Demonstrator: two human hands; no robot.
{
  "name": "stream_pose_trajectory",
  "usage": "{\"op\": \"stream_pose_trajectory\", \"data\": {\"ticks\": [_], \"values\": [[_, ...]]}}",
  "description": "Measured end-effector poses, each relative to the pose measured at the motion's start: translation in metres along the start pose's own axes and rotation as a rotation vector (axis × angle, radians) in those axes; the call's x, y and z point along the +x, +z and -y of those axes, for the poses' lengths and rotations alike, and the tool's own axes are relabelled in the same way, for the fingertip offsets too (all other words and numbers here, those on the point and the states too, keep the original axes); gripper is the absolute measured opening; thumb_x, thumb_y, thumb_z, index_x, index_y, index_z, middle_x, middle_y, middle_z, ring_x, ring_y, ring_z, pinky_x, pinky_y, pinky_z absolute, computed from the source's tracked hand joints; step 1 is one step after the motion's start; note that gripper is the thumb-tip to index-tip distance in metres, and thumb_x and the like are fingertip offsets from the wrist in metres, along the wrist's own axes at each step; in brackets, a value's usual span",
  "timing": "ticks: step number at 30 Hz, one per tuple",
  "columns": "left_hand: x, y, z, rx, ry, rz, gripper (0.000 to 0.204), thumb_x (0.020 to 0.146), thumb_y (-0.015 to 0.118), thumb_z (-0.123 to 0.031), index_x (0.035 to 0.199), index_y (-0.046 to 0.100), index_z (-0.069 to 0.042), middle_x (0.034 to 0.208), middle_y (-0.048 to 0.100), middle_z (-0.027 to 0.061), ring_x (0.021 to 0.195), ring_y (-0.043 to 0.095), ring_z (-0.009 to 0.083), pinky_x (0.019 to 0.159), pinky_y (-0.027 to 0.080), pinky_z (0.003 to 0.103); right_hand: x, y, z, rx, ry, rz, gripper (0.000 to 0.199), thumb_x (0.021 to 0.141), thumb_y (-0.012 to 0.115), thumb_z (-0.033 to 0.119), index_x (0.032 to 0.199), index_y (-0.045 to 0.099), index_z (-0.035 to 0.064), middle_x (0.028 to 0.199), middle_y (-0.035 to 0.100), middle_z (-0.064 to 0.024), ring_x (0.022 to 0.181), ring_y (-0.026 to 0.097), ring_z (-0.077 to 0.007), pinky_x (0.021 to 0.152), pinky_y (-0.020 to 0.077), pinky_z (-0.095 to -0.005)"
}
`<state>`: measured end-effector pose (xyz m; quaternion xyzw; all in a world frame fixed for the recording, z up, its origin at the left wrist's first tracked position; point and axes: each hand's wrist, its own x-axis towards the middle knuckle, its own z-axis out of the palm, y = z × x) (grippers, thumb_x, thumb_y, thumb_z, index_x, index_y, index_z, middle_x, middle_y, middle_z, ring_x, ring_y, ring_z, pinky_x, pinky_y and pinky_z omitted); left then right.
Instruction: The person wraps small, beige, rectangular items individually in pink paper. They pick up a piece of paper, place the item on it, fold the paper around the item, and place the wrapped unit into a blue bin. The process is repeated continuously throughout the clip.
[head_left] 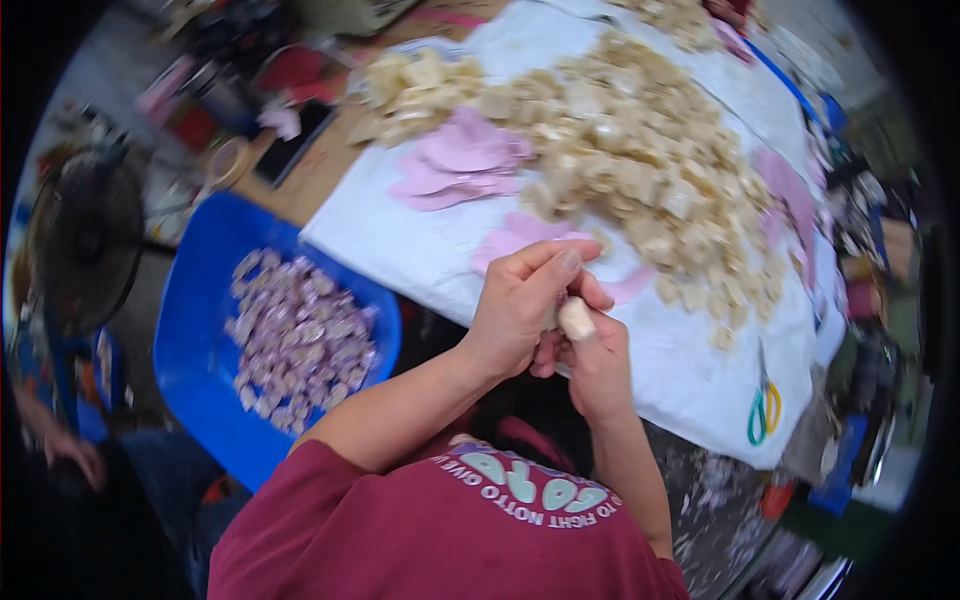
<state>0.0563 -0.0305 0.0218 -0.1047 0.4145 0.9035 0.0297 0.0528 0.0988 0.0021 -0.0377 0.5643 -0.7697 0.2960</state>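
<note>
Head view: both hands, left point(517, 305) and right point(595, 360), meet above the worktop point(420, 250) edge, fingers clamped on a small pale candy point(576, 318). It looks light, firm, best pinched at its sides.

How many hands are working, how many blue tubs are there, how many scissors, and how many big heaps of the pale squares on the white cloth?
Hands: 2, the left hand and the right hand, both on one small piece
Blue tub of wrapped pieces: 1
Scissors: 1
Big heaps of pale squares: 1
White cloth: 1
Total: 6
</note>
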Motion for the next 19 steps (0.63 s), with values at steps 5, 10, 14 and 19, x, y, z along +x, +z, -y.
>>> {"op": "stream_pose_trajectory", "data": {"ticks": [5,10,14,19], "values": [[-0.03,-0.108,-0.043,0.361,0.388,-0.49,0.024,0.091,0.058,-0.022,0.087,0.066,0.0,0.055,0.049,-0.0033,0.044,0.041,0.0036,0.041,0.033,0.02,-0.015,-0.013,-0.019,-0.326,0.009,0.087,0.034,0.096,0.049,0.017,0.125,0.053,-0.001,0.084,0.066,-0.0108,0.064,0.06,-0.01,0.06,0.0498,-0.0232],[-0.111,-0.224,-0.077,1.099,0.266,-0.736,0.032,0.09,0.059,-0.03,0.091,0.066,0.001,0.073,0.059,0.001,0.064,0.054,0.0097,0.059,0.044,0.025,-0.053,-0.071,-0.017,-0.41,0.071,-0.106,0.033,0.093,0.052,0.012,0.123,0.055,-0.0009,0.083,0.067,-0.0117,0.066,0.061,-0.0113,0.063,0.0517,-0.0243],[-0.152,-0.249,-0.058,1.791,0.428,-0.729,0.03,0.089,0.061,-0.026,0.095,0.065,0.003,0.09,0.066,0.0063,0.085,0.062,0.0158,0.077,0.05,0.03,-0.104,-0.099,-0.013,-0.474,0.222,-0.236,0.034,0.092,0.053,0.011,0.123,0.055,-0.0008,0.082,0.066,-0.0108,0.067,0.062,-0.0127,0.066,0.0515,-0.0258],[-0.204,-0.19,-0.051,0.941,-0.745,-0.001,0.018,0.086,0.062,-0.013,0.097,0.066,0.0,0.088,0.067,0.0073,0.085,0.062,0.0146,0.078,0.05,0.031,-0.22,-0.149,-0.083,-0.711,0.675,-0.061,0.033,0.086,0.058,0.009,0.114,0.058,-0.0095,0.101,0.065,-0.0173,0.094,0.059,-0.0205,0.083,0.047,-0.0323]]}}
